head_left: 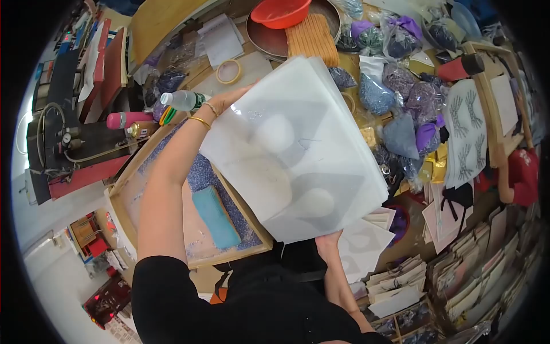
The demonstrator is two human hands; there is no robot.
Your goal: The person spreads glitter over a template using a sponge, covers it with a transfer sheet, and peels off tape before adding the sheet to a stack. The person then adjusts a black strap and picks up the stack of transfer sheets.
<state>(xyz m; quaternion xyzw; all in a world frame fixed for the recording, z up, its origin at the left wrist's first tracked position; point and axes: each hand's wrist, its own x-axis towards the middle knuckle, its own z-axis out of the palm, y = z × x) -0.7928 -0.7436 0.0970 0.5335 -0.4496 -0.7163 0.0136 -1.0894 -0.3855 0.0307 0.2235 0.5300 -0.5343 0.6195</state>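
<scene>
A thick stack of translucent white sheets (338, 155) is held up at a tilt in front of me. Grey shapes with pale rounded patches show through its top sheet. My left hand (229, 98) grips the stack's upper left edge, its fingers mostly hidden by the sheets. At the lower edge, my right hand (328, 241) holds the stack from below, its fingertips also covered. Partly under the stack is a wooden tray (197, 261) with dark glittery grains and a folded blue cloth (216, 217).
A water bottle (184, 100) and a tape roll (228, 71) lie beyond my left arm. An orange basin (279, 11) sits at the back. Bags of beads or glitter (376, 94) crowd the right side. Upright files of sheets (475, 269) stand lower right, near another person's red sleeve (522, 178).
</scene>
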